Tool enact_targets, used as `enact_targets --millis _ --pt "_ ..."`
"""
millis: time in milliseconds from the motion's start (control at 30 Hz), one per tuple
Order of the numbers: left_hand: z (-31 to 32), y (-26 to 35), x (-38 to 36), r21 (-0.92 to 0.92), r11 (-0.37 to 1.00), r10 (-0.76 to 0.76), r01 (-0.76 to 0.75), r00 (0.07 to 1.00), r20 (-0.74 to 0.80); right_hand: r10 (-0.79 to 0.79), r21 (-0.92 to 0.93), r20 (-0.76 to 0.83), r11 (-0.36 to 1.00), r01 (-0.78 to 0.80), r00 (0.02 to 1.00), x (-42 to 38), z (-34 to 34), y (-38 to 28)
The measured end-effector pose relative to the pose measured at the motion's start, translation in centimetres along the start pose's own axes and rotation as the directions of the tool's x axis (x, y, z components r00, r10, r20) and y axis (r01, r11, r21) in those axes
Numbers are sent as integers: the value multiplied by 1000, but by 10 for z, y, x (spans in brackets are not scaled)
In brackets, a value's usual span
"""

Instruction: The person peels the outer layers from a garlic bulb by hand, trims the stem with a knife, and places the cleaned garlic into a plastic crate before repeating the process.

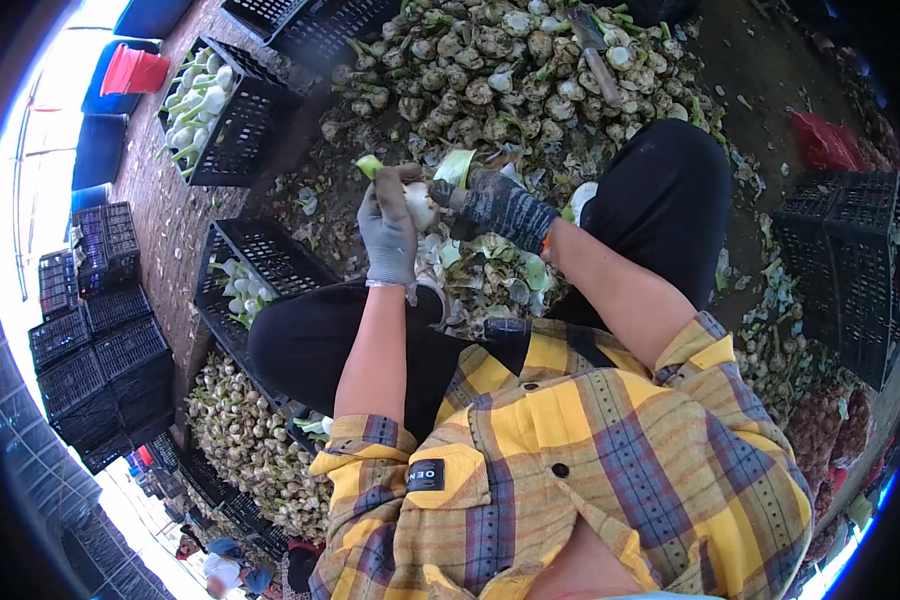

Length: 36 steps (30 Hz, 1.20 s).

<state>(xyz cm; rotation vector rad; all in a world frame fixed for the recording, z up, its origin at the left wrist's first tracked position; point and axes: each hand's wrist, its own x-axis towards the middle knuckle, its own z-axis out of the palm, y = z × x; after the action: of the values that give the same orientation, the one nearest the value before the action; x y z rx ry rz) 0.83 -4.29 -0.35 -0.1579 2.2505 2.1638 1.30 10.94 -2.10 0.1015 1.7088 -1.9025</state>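
My left hand, in a grey glove, is closed around a white bulb with a short green stem poking out at the upper left. My right hand, in a dark patterned glove, is closed right beside that bulb, its fingertips close to the bulb's right side. What it grips is hidden by the fingers. A pale green leaf piece shows just above my right hand. Beneath both hands lie peeled layers and leaf scraps. A big heap of soil-covered bulbs spreads out in front.
A knife lies on the heap. A black crate of cleaned bulbs stands at the upper left, and another crate sits by my left knee. More bulbs cover the ground lower left. Stacked black crates stand farther left; another crate is at right.
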Motion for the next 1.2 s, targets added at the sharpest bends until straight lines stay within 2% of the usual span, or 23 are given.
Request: enact_targets --millis 33,67,100,133,267,367,467,567,633,667,767,800,900,933,967,1000,1033,1067,1133,1200 --pt "2 -1 -2 52 997 50 -52 998 41 -7 60 5 998 7 1000 -5 0 -5" --pt "2 -3 -2 17 999 -44 43 997 57 -15 120 9 993 14 1000 -13 0 -9" --pt "2 -2 -3 22 997 -70 68 996 64 -23 179 14 984 20 1000 -18 1 -14" --pt "3 0 -3 27 995 -96 94 993 68 -169 252 15 954 160 986 -16 1 -7" --pt "6 4 -4 -28 993 -117 119 992 45 -21 293 4 956 19 1000 -16 -4 -4" --pt "5 1 -2 -68 988 -134 137 990 54 -242 82 -56 966 246 969 6 -9 29" --pt "7 -1 -3 81 986 -145 145 989 0 -370 -175 -144 923 344 918 0 -5 21" --pt "5 -19 -2 17 989 -148 149 989 -29 -534 -419 -203 805 420 821 4 -5 28" --pt "5 -13 -2 -36 981 -192 190 981 -40 -300 -456 -341 881 122 891 1 -11 20" --pt "5 -9 -1 -41 977 -213 211 975 -57 -181 -458 -412 889 -31 893 0 -13 15" --pt "2 2 4 -152 957 -262 247 961 -91 -262 -569 -409 822 -19 874 1 -17 18" --pt "0 3 5 -204 945 -278 254 956 -98 -340 -493 -388 862 119 857 2 -15 21" --pt "-5 4 9 -228 946 -263 230 957 -126 -265 -689 -135 718 102 955 4 -12 25" --pt "-5 5 9 -247 941 -268 230 955 -129 -418 -626 -103 732 268 903 3 -11 28" --pt "-6 4 8 -176 964 -220 199 969 -112 -559 -563 -67 705 431 826 2 -10 30" --pt "-7 3 6 -104 981 -174 164 981 -91 -409 -322 -110 877 357 906 3 -7 23" --pt "-6 4 4 -98 980 -182 175 981 -66 -245 -55 -107 969 240 964 1 -3 10" --pt "-6 5 3 -91 978 -190 186 981 -41 -247 -68 -163 969 238 955 -8 2 0" --pt "2 11 0 -202 930 -310 307 951 16 -289 -97 -174 956 276 941 -8 6 4" --pt "11 6 -4 -157 936 -328 314 942 -71 -294 -75 -190 956 285 937 -10 8 6"
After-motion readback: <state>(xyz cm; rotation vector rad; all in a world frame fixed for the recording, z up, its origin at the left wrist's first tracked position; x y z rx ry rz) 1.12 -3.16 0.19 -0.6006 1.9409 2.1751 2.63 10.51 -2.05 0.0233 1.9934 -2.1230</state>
